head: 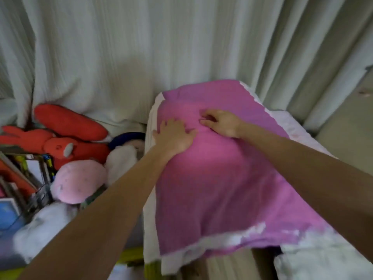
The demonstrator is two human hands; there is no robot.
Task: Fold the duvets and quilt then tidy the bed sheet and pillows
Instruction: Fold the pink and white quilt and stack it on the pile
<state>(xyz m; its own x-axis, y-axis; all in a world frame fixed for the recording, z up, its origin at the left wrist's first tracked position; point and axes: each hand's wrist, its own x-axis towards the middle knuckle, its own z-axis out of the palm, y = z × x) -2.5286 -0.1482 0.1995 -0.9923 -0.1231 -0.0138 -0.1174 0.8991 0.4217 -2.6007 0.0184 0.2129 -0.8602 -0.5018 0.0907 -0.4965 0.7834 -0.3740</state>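
On top of the folded white bedding (314, 257) lies the pink quilt (222, 178), doubled over into a thick pad against the pale curtain (141, 47). Both hands are on its far end: the left hand (173, 136) lies flat with fingers spread, pressing the cloth down, while the right hand (220, 122), just beside it, has its fingers curled into the quilt and seems to pinch a small ridge of fabric. Judging from this, the folding looks largely done and the quilt is being smoothed into its final shape. The bed sheet and pillows cannot be told apart in this view, so that part of the job is probably still ahead. Left of the quilt sit a red plush toy (60, 134), a pink plush toy (78, 180) and a wire rack of books (18, 188) (too blurred to read). No brand, label or writing is legible anywhere.
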